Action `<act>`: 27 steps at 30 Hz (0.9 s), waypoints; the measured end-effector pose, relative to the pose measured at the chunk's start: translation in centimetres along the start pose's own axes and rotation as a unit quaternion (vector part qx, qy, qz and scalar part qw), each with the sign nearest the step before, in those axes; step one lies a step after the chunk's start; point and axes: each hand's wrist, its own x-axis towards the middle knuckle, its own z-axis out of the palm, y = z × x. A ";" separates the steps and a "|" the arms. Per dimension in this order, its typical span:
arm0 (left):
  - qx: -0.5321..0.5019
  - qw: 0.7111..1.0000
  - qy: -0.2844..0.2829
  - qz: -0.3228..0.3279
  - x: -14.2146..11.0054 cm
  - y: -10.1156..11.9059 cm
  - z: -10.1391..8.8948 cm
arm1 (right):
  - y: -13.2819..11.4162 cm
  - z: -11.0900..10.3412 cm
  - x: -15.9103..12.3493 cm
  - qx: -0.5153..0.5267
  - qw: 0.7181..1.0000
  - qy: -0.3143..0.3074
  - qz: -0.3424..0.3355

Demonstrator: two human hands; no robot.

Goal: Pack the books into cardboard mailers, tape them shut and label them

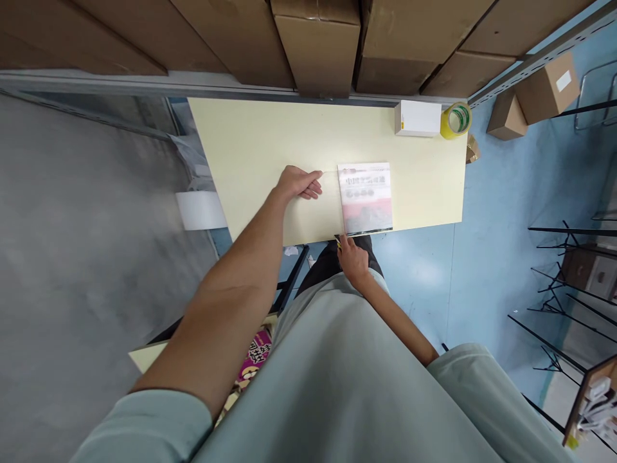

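Note:
A book (366, 196) with a white and pink cover lies on the cream table (241, 148), close to its front edge. Left of it, my left hand (301, 183) is closed above the tabletop, thumb pointing toward the book. A faint pale line runs from the fingertips to the book's upper left corner; what the fingers pinch is too thin to make out. My right hand (354, 260) is at the table's front edge, just below the book's lower left corner. Its fingers are wrapped round a small black and yellow utility knife (338, 244), mostly hidden by the hand.
At the table's back right stand a white box (418, 118) and a roll of yellow tape (456, 120). Cardboard boxes (318, 51) fill a shelf above the back edge. A white roll (201, 210) is beside the left edge. More cartons (547, 90) sit at the right.

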 end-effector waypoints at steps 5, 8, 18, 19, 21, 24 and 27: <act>-0.007 1.000 -0.008 -0.009 0.2 -0.1 -0.1 | 0.5 -0.9 -0.1 0.011 0.999 -0.031 -0.017; -0.012 1.000 -0.010 -0.018 0.5 -0.4 -0.1 | 1.1 -2.4 -0.7 0.015 0.998 -0.055 -0.040; -0.019 0.997 -0.011 -0.075 0.3 0.8 -0.5 | 6.3 -13.5 -0.7 0.077 0.995 0.020 -0.055; -0.017 0.997 -0.010 -0.076 0.0 1.1 -0.6 | 6.9 -15.2 -0.2 0.088 0.993 0.042 -0.059; -0.016 0.997 -0.008 -0.074 -0.4 1.9 -0.9 | 7.9 -19.1 1.1 0.112 0.985 0.100 -0.082; -0.013 0.997 -0.008 -0.078 -0.8 2.6 -1.4 | 9.1 -25.8 3.2 0.142 0.957 0.216 -0.129; -0.010 0.996 -0.005 -0.092 -0.5 2.9 -1.9 | 10.0 -33.7 4.5 0.155 0.904 0.357 -0.178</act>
